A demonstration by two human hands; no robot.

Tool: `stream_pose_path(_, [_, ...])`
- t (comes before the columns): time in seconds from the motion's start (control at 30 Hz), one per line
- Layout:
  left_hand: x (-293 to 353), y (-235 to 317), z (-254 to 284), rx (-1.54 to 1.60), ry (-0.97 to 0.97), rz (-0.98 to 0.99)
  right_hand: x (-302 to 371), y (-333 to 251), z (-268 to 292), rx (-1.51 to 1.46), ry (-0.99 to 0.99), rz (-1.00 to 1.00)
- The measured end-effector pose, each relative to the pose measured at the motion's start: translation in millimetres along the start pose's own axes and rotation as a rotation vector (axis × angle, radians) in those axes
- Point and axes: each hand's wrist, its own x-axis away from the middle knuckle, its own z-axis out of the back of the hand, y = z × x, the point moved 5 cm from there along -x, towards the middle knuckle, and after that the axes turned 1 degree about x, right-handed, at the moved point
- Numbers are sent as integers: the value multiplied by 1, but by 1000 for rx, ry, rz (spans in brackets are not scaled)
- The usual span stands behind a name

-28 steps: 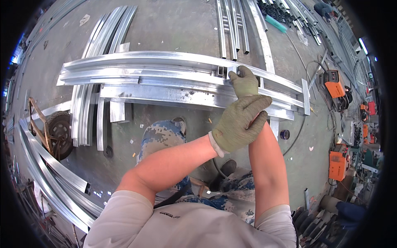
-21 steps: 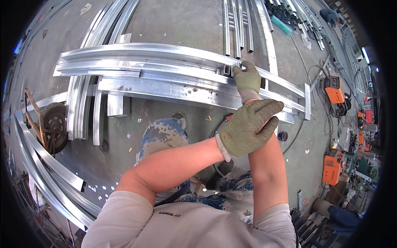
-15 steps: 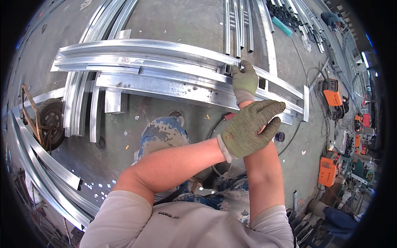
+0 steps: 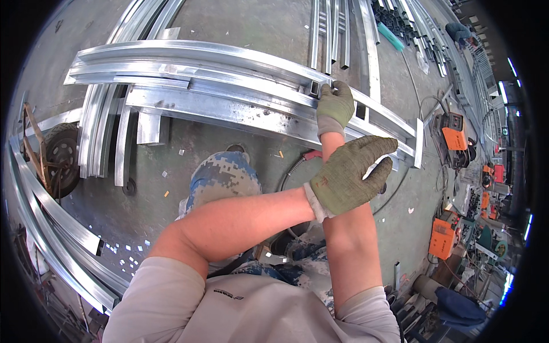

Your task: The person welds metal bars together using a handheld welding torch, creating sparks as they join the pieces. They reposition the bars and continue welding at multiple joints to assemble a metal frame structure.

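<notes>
My right hand (image 4: 336, 106), in an olive-green fabric glove, is at the long, shiny silver metal rails (image 4: 257, 88) lying crosswise before me, fingers bent just beside the open end of a rectangular silver tube (image 4: 314, 89); whether it pinches anything, I cannot tell. My left hand (image 4: 349, 177), gloved alike, overlaps my bare right forearm (image 4: 351, 246), fingers extended, thumb apart, nothing held. The rails lie across a stack of silver channels (image 4: 94, 137) at left, in my judgement to raise them off the grey floor (image 4: 148, 206).
</notes>
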Motion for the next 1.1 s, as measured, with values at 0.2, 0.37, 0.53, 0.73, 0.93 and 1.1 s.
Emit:
stream_pose_path(0.2, [-1, -2, -2, 84, 56, 46, -8, 0, 1, 96, -99, 50])
stream_pose_path(0.37, [-4, -7, 6, 54, 0, 134, -22, 3, 6, -78, -547, -206])
stream_pose_path(0.53, [-4, -6, 6, 90, 11, 167, -13, 13, 0, -29, -683, -180])
stream_pose_path(0.73, [-9, -9, 13, 189, 14, 296, -13, 2, 4, 30, -806, -149])
stream_pose_path(0.93, [-8, -12, 7, 156, -4, 248, -10, 40, -14, 80, -624, 2])
stream_pose_path(1.1, [-13, -6, 16, 117, -5, 272, 28, -2, 64, -418, -558, -41])
